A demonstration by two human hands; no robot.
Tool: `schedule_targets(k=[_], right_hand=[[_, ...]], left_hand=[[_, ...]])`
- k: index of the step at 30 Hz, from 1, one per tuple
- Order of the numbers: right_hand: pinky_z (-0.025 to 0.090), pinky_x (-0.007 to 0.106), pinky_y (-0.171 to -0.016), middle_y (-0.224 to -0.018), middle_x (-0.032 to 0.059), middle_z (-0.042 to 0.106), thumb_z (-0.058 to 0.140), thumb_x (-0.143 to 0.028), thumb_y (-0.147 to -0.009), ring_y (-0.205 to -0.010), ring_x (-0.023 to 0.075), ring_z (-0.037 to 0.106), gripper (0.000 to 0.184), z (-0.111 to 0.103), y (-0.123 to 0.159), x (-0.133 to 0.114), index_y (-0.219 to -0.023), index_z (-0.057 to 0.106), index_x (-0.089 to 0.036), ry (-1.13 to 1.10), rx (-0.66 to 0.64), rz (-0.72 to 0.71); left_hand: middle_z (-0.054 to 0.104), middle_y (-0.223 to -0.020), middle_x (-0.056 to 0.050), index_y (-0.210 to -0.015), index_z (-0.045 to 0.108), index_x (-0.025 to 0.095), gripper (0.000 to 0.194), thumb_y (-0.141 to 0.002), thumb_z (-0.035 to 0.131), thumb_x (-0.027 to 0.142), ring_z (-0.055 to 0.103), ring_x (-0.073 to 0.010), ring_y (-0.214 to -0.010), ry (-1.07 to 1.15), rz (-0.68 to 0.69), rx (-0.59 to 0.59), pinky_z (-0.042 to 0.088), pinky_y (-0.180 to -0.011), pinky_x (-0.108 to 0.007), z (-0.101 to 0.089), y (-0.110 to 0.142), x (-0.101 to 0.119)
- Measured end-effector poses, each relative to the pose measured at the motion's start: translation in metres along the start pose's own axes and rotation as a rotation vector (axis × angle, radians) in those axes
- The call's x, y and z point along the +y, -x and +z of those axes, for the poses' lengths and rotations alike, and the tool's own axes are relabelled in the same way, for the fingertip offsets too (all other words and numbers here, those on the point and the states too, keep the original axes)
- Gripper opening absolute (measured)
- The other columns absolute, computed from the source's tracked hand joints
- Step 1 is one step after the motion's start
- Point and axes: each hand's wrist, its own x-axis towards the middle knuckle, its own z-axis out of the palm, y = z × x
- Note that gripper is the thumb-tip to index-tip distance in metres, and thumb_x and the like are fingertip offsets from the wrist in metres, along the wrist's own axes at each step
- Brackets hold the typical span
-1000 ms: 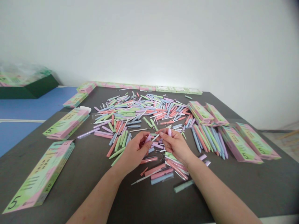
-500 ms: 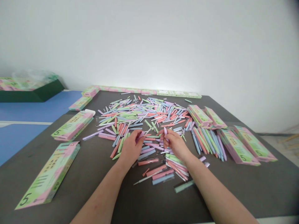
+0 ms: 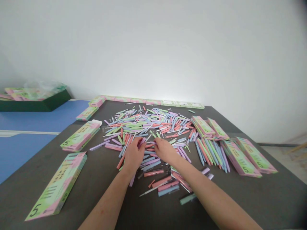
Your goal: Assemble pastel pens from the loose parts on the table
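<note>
At the middle of the frame, the person's left hand [image 3: 134, 154] is clamped on a purple pen part [image 3: 142, 141]. The right hand [image 3: 166, 150] is just beside it, fingertips hidden, so its grip cannot be told. Loose pen pieces [image 3: 133, 127] surround both on the dark table [image 3: 144, 217].

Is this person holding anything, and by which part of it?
The left hand grips a purple pen part, but where along its length is hidden. What the right hand holds, if anything, cannot be told.
</note>
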Motion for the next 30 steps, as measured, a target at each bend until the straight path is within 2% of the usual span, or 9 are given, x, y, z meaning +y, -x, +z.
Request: schedule_targets(k=[6, 12, 15, 18, 21, 26, 30], right_hand=[[0.038, 0.036, -0.090, -0.100, 0.0177, 0.063, 0.048, -0.016, -0.085, -0.102, 0.0269, 0.055, 0.017, 0.010, -0.008, -0.004, -0.093, 0.062, -0.011, -0.028, 0.014, -0.060], [0.039, 0.038, -0.089, -0.090, 0.0120, 0.064, 0.061, -0.021, -0.077, -0.095, 0.0252, 0.056, 0.012, 0.010, -0.009, 0.007, -0.085, 0.066, -0.014, -0.310, 0.078, -0.039], [0.044, 0.035, -0.080, -0.082, 0.0066, 0.063, 0.059, -0.029, -0.078, -0.081, 0.0200, 0.058, 0.018, 0.007, -0.014, 0.015, -0.090, 0.065, -0.016, -0.548, 0.143, 0.035], [0.047, 0.029, -0.063, -0.075, 0.0024, 0.062, 0.050, -0.046, -0.083, -0.064, 0.0149, 0.058, 0.035, 0.006, -0.021, 0.019, -0.099, 0.062, -0.017, -0.840, 0.169, 0.103], [0.045, 0.024, -0.053, -0.072, 0.0015, 0.062, 0.051, -0.058, -0.079, -0.056, 0.0114, 0.056, 0.044, 0.008, -0.026, 0.014, -0.095, 0.062, -0.017, -1.092, 0.158, 0.118], [0.043, 0.021, -0.047, -0.069, 0.0025, 0.065, 0.064, -0.058, -0.070, -0.051, 0.0085, 0.053, 0.043, 0.010, -0.028, 0.004, -0.078, 0.060, -0.016, -1.330, 0.147, 0.148], [0.036, 0.018, -0.040, -0.065, 0.0013, 0.064, 0.069, -0.055, -0.067, -0.045, 0.0067, 0.047, 0.041, -0.004, -0.035, 0.021, -0.077, 0.059, -0.016, -1.380, 0.259, 0.217]], left_hand=[[0.070, -0.094, -0.010, -0.101, 0.063, 0.016, 0.022, -0.083, 0.052, 0.025, 0.065, -0.0249, -0.091, -0.023, 0.005, 0.006, 0.049, -0.080, -0.036, 0.002, -0.014, 0.000], [0.071, -0.095, -0.009, -0.100, 0.062, 0.016, 0.021, -0.084, 0.053, 0.025, 0.065, -0.0238, -0.091, 0.008, 0.047, -0.002, 0.049, -0.082, -0.036, 0.012, -0.020, -0.005], [0.070, -0.095, -0.009, -0.102, 0.061, 0.016, 0.022, -0.085, 0.052, 0.027, 0.065, -0.0233, -0.091, 0.032, 0.065, -0.013, 0.049, -0.081, -0.036, 0.014, -0.018, -0.008], [0.071, -0.091, -0.007, -0.100, 0.062, 0.017, 0.020, -0.086, 0.053, 0.028, 0.066, -0.0219, -0.086, 0.052, 0.067, -0.038, 0.050, -0.076, -0.033, 0.015, -0.014, -0.008], [0.072, -0.092, -0.006, -0.099, 0.062, 0.018, 0.019, -0.085, 0.053, 0.027, 0.066, -0.0220, -0.085, 0.061, 0.059, -0.078, 0.050, -0.075, -0.033, 0.014, -0.009, -0.005], [0.072, -0.096, -0.006, -0.105, 0.062, 0.018, 0.022, -0.087, 0.052, 0.027, 0.067, -0.0222, -0.089, 0.074, 0.041, -0.112, 0.050, -0.078, -0.033, 0.016, -0.007, -0.006], [0.072, -0.093, -0.007, -0.107, 0.064, 0.016, 0.027, -0.088, 0.052, 0.031, 0.067, -0.0216, -0.086, 0.050, 0.052, -0.050, 0.052, -0.078, -0.034, 0.016, -0.012, -0.018]])
